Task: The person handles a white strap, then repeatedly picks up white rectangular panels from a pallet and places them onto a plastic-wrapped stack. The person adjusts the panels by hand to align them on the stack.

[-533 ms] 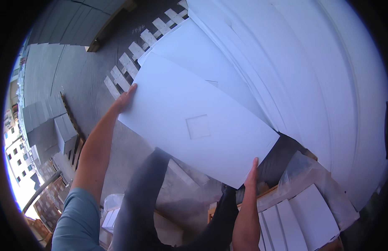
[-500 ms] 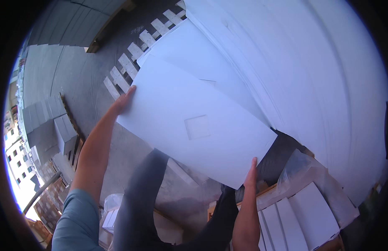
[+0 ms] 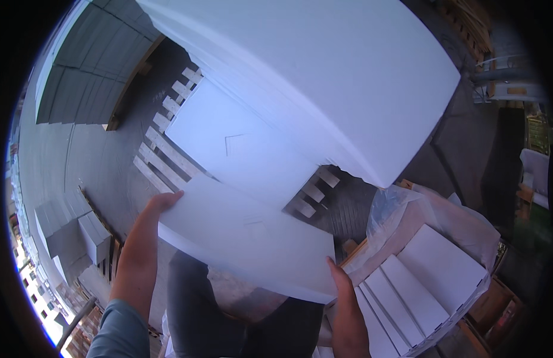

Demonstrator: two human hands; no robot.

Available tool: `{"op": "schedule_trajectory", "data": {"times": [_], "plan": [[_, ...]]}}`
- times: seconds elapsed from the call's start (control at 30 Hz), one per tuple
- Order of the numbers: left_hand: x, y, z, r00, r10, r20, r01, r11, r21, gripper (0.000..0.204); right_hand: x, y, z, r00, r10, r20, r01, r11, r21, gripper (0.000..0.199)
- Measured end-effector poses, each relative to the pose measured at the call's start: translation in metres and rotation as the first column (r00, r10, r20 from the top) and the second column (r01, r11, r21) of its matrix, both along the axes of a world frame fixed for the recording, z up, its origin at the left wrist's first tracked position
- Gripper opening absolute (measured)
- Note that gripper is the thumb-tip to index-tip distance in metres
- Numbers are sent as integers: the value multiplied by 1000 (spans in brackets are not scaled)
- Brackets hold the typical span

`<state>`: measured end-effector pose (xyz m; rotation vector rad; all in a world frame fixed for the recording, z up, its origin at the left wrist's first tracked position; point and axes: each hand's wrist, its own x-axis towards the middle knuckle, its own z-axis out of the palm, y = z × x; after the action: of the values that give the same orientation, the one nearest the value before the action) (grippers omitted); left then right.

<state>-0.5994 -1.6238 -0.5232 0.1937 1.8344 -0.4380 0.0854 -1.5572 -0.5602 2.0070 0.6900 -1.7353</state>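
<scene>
A large white cardboard sheet (image 3: pixel 252 238) with faint cut lines near its middle spans the space before my legs, sagging along its near edge. My left hand (image 3: pixel 165 201) grips its left edge, and my right hand (image 3: pixel 339 278) has hold of the right end. Both thumbs show at the edges; the other fingers are mostly hidden beneath. Just beyond lies another white cardboard sheet (image 3: pixel 228 134) with a similar cut mark, resting on a wooden pallet (image 3: pixel 169 158). I cannot tell how many sheets are under it.
A tall stack of white sheets (image 3: pixel 342 71) rises behind the pallet. To the lower right, white flat boxes (image 3: pixel 407 292) stand in a crate lined with clear plastic film (image 3: pixel 401 209). Grey stacks (image 3: pixel 91 65) stand on pallets at the left.
The sheet in my hands has come nearer to my body, away from the tall stack, and now bends. More of the pallet and the sheet on it shows. My view has shifted right.
</scene>
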Motion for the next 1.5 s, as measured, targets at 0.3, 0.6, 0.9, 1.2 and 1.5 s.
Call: {"op": "schedule_trajectory", "data": {"times": [0.3,0.6,0.9,1.2,1.5], "plan": [[161,-22,-14,961,-160,226,145,986,81,74,99,-40,178,977,-175,119,195,962,-189,79],[313,57,107,978,-63,199,24,981,192,70,286,-128,208,947,-291,135,311,934,-173,79],[462,207,194,690,-722,-55,672,611,418,68,377,-249,170,893,-450,5,447,889,100,85],[556,326,165,507,-860,-51,818,462,342,71,389,-224,192,763,-639,97,625,768,139,74],[608,484,123,547,-820,169,725,565,395,63,372,-105,162,371,-928,-47,927,366,84,74]]}}
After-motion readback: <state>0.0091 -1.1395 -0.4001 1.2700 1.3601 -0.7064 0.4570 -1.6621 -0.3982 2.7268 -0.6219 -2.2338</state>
